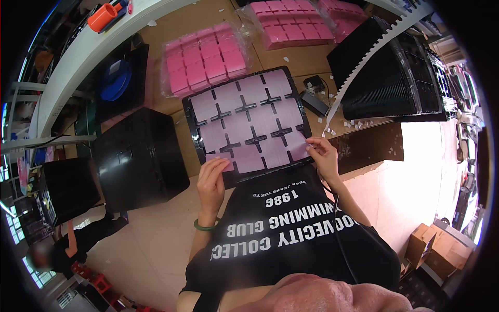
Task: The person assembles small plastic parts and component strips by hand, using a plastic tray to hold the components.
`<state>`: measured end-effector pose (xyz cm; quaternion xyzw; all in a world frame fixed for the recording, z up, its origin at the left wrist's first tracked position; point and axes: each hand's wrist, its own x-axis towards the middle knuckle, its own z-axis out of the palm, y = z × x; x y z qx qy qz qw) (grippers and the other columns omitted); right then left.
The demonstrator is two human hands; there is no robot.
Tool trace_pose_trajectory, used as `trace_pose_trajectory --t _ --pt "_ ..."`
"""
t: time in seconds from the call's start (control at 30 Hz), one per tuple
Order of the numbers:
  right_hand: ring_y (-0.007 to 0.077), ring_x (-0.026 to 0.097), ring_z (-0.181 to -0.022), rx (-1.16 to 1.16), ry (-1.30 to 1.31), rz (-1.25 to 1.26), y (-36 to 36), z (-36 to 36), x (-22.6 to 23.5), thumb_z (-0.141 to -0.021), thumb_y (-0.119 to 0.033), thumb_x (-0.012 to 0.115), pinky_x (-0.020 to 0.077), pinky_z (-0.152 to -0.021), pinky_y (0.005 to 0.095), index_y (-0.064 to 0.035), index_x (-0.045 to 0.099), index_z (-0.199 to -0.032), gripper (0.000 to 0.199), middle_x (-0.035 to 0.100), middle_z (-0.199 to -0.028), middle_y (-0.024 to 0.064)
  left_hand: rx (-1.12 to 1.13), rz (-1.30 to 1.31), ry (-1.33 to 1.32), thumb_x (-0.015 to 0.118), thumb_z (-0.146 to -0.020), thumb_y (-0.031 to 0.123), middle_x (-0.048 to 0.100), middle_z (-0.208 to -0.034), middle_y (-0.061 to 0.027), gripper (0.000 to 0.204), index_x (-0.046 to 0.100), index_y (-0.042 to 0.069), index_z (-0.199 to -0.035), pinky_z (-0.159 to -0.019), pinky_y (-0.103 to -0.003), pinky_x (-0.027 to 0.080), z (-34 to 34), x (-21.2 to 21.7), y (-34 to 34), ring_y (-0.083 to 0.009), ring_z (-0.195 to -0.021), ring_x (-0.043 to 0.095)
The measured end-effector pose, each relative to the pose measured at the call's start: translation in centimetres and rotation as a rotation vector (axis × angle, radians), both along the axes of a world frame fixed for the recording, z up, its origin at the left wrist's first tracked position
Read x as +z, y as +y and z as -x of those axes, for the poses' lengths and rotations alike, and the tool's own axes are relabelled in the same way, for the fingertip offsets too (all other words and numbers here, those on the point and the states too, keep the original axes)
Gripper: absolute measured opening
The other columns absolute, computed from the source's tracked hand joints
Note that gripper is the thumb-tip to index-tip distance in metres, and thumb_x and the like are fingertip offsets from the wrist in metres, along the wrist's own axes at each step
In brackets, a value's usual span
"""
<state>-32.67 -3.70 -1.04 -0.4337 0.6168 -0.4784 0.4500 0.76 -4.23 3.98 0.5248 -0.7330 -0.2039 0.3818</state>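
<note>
Black tray (pixel 248 179) of pale pink sheets (pixel 249 122) lying on worktop (pixel 202 23), near edge against the body; left hand (pixel 212 182) resting flat, fingers together, on lower-left sheet; right hand (pixel 323 156) pinching lower-right sheet's corner (bagged pink pads (pixel 205 60) lying beyond).

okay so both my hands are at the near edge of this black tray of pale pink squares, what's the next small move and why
Probably press the near-right square flat with the right hand: its fingertips already rest on it, while the left hand steadies the black tray at its near-left pocket.
</note>
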Motion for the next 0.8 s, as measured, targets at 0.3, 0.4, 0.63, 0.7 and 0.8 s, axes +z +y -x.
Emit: trace_pose_trajectory --t 0.3,0.4,0.63,0.7,0.8 --pt "0.0065 0.057 -0.081 0.017 0.051 -0.022 -0.3 -0.6 0.6 -0.082 0.004 0.063 0.0457 -0.069 0.019 0.0012 0.07 -0.095 0.015 0.062 -0.107 0.0048 0.026 -0.01 -0.002 0.053 -0.075 -0.016 0.068 -0.1 -0.011 0.032 0.068 0.0 -0.098 -0.091 -0.037 0.048 -0.1 0.0 0.4 -0.0295 -0.104 0.061" --pt "0.006 0.057 -0.079 0.043 0.079 -0.027 -0.7 -0.8 1.1 -0.083 0.004 0.063 0.0455 -0.067 0.0188 0.0006 0.07 -0.095 0.015 0.063 -0.106 0.0045 0.04 -0.016 -0.005 0.053 -0.075 -0.015 0.067 -0.101 -0.0118 0.031 0.067 0.0 -0.098 -0.091 -0.039 0.048 -0.1 -0.1 0.7 -0.0304 -0.105 0.061" --pt "0.006 0.057 -0.078 0.044 0.057 -0.024 -0.6 0.3 0.2 -0.083 0.004 0.063 0.0463 -0.068 0.0191 -0.0001 0.07 -0.095 0.015 0.063 -0.106 0.0043 0.026 -0.053 -0.01 0.054 -0.074 -0.015 0.066 -0.101 -0.0119 0.031 0.067 -0.001 -0.098 -0.091 -0.039 0.048 0.1 -0.4 1.3 -0.0313 -0.105 0.06" --pt "0.0061 0.058 -0.081 0.072 0.083 -0.051 -0.6 0.2 0.8 -0.083 0.005 0.063 0.0468 -0.071 0.019 0.0008 0.07 -0.096 0.016 0.061 -0.108 0.0048 0.035 -0.057 -0.013 0.054 -0.074 -0.015 0.066 -0.101 -0.012 0.031 0.067 -0.001 -0.098 -0.091 -0.039 0.048 0.1 -0.6 1.6 -0.0314 -0.106 0.06" --pt "0.0062 0.058 -0.083 0.119 0.123 -0.079 -0.6 -0.2 1.5 -0.082 0.006 0.063 0.0472 -0.074 0.019 0.0021 0.07 -0.096 0.016 0.059 -0.11 0.0053 0.052 -0.052 -0.033 0.055 -0.074 -0.015 0.066 -0.102 -0.0121 0.03 0.067 -0.001 -0.098 -0.092 -0.04 0.047 0.0 -1.0 2.0 -0.0316 -0.107 0.059"
